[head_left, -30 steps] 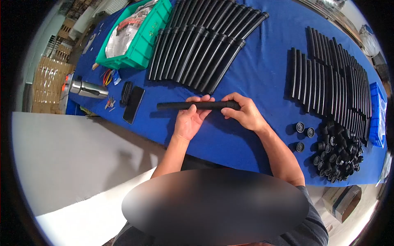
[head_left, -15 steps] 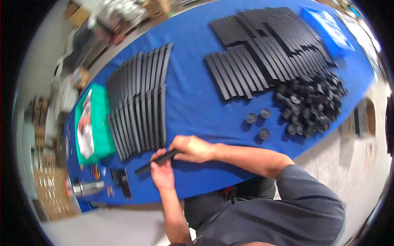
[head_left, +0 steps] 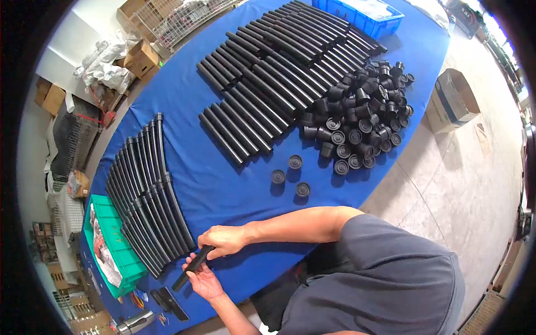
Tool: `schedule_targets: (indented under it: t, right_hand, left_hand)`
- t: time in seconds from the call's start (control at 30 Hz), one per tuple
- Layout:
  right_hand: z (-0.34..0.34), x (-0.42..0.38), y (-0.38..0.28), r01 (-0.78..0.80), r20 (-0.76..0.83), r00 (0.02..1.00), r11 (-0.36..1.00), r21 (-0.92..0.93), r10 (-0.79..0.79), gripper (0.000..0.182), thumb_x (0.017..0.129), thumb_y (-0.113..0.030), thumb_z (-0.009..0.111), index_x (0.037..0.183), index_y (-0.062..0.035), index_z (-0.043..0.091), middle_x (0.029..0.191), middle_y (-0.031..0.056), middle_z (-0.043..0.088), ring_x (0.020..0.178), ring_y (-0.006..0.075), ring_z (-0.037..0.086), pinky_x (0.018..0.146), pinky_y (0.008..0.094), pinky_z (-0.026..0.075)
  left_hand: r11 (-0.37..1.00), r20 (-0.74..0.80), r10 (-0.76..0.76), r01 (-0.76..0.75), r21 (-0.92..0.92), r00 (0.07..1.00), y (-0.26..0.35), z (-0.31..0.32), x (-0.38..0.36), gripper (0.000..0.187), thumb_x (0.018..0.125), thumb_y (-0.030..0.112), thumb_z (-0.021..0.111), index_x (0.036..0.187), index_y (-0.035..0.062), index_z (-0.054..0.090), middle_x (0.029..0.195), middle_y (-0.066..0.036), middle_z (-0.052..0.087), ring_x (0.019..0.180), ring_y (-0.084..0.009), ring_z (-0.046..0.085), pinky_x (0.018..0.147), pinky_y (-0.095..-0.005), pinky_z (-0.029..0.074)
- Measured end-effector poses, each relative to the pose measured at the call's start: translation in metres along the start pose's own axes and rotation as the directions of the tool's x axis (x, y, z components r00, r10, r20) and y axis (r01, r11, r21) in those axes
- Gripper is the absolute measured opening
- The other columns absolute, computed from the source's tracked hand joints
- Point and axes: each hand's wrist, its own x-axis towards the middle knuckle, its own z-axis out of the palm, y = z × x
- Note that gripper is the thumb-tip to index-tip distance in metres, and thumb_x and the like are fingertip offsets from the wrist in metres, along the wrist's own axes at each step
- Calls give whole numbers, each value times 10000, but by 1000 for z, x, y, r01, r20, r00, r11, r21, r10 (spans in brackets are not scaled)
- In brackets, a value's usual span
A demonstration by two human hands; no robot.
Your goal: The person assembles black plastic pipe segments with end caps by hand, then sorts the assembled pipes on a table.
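Black matte tube (head_left: 191, 268) | round, slender | left hand (head_left: 205, 281), right hand (head_left: 223, 241) both gripping it

Quick tally from the head cam: three loose black caps (head_left: 292, 175) sit on their own around 6 o'clock from the big cap pile (head_left: 360, 120), which is too jumbled to count. Two groups of black tubes: the right-hand batch (head_left: 273, 78) at 12 o'clock and the left-hand row (head_left: 145, 190) at 9 o'clock, both too many and too tightly packed to count. One tube (head_left: 191, 268) held in two hands. One green bin (head_left: 114, 251), one blue bin (head_left: 363, 12), one phone (head_left: 173, 303), one steel flask (head_left: 134, 322).
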Motion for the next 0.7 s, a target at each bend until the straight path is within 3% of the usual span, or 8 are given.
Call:
schedule_targets:
  t: [0.1, 0.2, 0.3, 0.4, 0.5, 0.6, 0.7]
  right_hand:
    - [9, 3, 7, 102, -84, 990, 989, -107, -111, 341, 848, -169, 713, 1086, 46, 600, 823, 209, 660, 804, 373, 682, 691, 482, 508]
    - [15, -1, 9, 271, -212, 920, 927, -261, -329, 354, 848, -205, 732, 1067, 45, 610, 882, 232, 660, 856, 394, 673, 701, 486, 505]
    - [16, -3, 8, 219, -152, 948, 919, -329, -280, 369, 855, -221, 736, 1085, 34, 601, 911, 223, 660, 872, 412, 664, 708, 495, 508]
    - [12, -1, 6, 92, -78, 992, 991, -102, -100, 350, 869, -212, 729, 1101, 2, 577, 931, 194, 637, 857, 413, 654, 710, 507, 519]
    - [13, 2, 12, 58, -94, 993, 991, -123, -70, 328, 869, -217, 735, 1073, -7, 589, 904, 181, 637, 837, 402, 660, 705, 506, 522]
    - [21, -3, 4, 209, -185, 941, 915, -346, -285, 296, 865, -211, 736, 1028, 7, 621, 872, 184, 655, 820, 396, 670, 704, 494, 519]
    - [6, -5, -8, 83, -103, 989, 976, -199, -105, 298, 846, -194, 735, 1024, 25, 641, 914, 216, 680, 902, 427, 670, 771, 509, 532]
  left_hand:
    - [1000, -1, 0, 0, -21, 1000, -2, 5, -1, 312, 1038, 170, 598, 1307, 13, 578, 1409, -178, 597, 1399, -331, 493, 1209, -493, 408]
    - [1000, -57, 17, -17, -1, 998, -6, 19, -1, 320, 1042, 175, 592, 1318, 13, 574, 1416, -187, 587, 1397, -335, 495, 1208, -498, 409]
    - [999, -27, 32, -31, 36, 999, -6, 2, 0, 335, 1047, 184, 583, 1336, 14, 569, 1423, -190, 580, 1396, -337, 496, 1200, -514, 414]
    - [1000, 34, -30, 30, -8, 999, -2, -1, -3, 333, 1050, 189, 579, 1334, 15, 572, 1418, -187, 584, 1389, -340, 503, 1183, -520, 433]
    - [1000, -17, -13, 13, 25, 1000, -5, 4, 0, 321, 1049, 182, 579, 1325, 16, 578, 1411, -183, 588, 1379, -345, 513, 1170, -523, 449]
    - [1000, -58, 5, -6, -13, 998, -6, 8, 1, 302, 1045, 162, 583, 1309, 15, 583, 1387, -185, 603, 1370, -349, 520, 1169, -516, 455]
    - [1000, -7, 6, -6, 7, 1000, -4, 4, -1, 293, 1045, 156, 582, 1305, 21, 587, 1366, -185, 617, 1366, -350, 524, 1170, -520, 453]
